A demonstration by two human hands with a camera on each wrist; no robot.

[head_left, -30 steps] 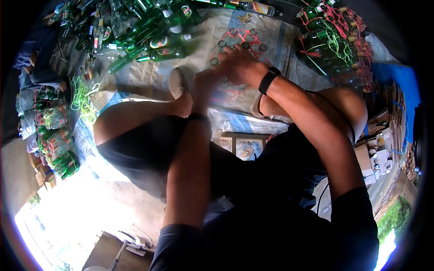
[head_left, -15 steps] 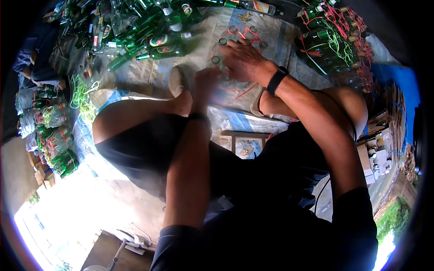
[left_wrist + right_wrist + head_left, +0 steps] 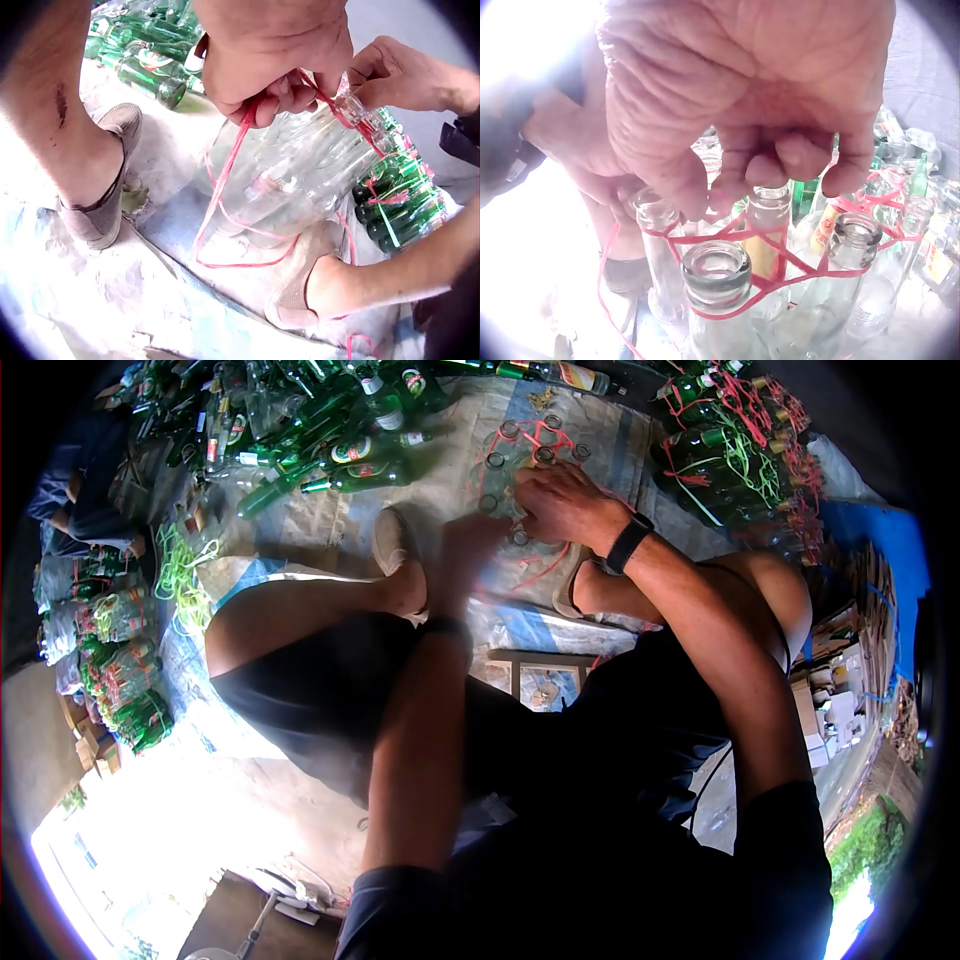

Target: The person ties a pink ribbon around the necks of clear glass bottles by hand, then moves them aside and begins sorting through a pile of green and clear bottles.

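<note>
A bundle of clear glass bottles [image 3: 716,277] stands upright, its necks laced together with red plastic string [image 3: 802,279]. My left hand [image 3: 277,52], blurred in the head view, grips a length of this string beside the bundle. A loop of it hangs down in front of the bottles in the left wrist view. Over the bottle mouths, my right hand [image 3: 570,505] curls its fingers, with thumb and forefinger pinching the string among the necks. Its fingertips [image 3: 765,171] come right down at the rims. The hand hides some of the necks in the head view.
Loose green bottles [image 3: 370,478] lie piled at the front left. Tied bundles [image 3: 700,465] stand at the right, more at the far left beside green string [image 3: 185,575]. My feet flank the clear bottles on the ground sheet [image 3: 310,525]. Another person [image 3: 75,500] sits at the left.
My right hand has shifted to the right over the bundle, uncovering bottle mouths on its left side. My left hand has moved slightly to the right. The bundle stays in about the same place.
</note>
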